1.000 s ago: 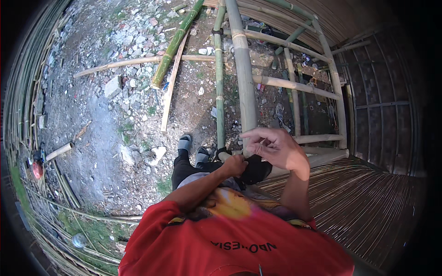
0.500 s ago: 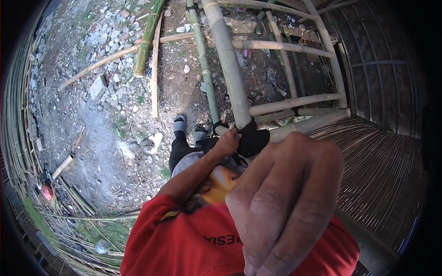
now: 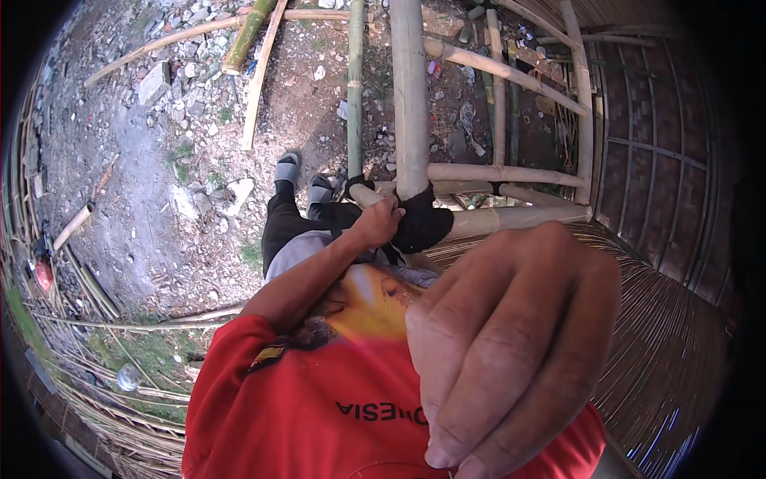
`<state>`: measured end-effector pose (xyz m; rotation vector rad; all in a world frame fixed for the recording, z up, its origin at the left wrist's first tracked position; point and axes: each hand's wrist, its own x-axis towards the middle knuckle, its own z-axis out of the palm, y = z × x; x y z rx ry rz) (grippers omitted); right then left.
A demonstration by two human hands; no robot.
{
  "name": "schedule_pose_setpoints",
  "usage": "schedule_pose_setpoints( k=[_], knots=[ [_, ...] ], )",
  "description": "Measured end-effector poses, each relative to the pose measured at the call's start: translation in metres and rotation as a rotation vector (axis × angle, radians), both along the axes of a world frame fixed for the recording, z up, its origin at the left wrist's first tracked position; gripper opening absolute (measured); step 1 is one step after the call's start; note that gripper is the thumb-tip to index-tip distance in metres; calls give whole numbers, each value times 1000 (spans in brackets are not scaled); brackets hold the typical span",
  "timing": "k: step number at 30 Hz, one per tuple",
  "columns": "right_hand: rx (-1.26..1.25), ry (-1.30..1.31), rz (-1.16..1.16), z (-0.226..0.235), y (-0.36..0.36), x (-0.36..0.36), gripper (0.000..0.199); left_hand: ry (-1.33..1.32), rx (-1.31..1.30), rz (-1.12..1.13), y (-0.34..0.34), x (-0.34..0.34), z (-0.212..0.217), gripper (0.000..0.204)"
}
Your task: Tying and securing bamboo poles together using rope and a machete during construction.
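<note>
The thick upright bamboo pole (image 3: 409, 96) stands straight ahead of you, rising from a joint wrapped in black binding (image 3: 423, 223) where it meets the horizontal bamboo rail (image 3: 511, 217). Your left hand (image 3: 381, 223) is at that joint, fingers curled and pressed against the black wrap at the pole's foot; whether they fully close round it, you cannot tell from here. Your right hand (image 3: 511, 343) is raised very close to the camera, fingers bent and held together, the tips pointing down; it looms blurred, and anything pinched between the tips is cut off at the lower edge. It hides much of the woven bamboo platform (image 3: 678, 343) to your right. The printed lettering on your red shirt (image 3: 311, 415) appears upside down below the yellow patch. Your grey shoes (image 3: 303, 180) rest above rubble-strewn ground (image 3: 144, 176), with a thinner green pole (image 3: 355, 88) just left of the thick one.
</note>
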<state>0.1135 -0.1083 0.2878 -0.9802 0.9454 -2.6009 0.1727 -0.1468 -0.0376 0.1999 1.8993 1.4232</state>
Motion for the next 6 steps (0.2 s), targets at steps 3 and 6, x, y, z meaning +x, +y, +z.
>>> schedule_pose_setpoints(
  k=[3, 6],
  knots=[
    [354, 127, 96, 26, 21, -29, 9, -42, -23, 3, -5, -4, 9, 26],
    [602, 381, -31, 32, 31, -27, 22, -12, 8, 14, -3, 0, 2, 27]
  ],
)
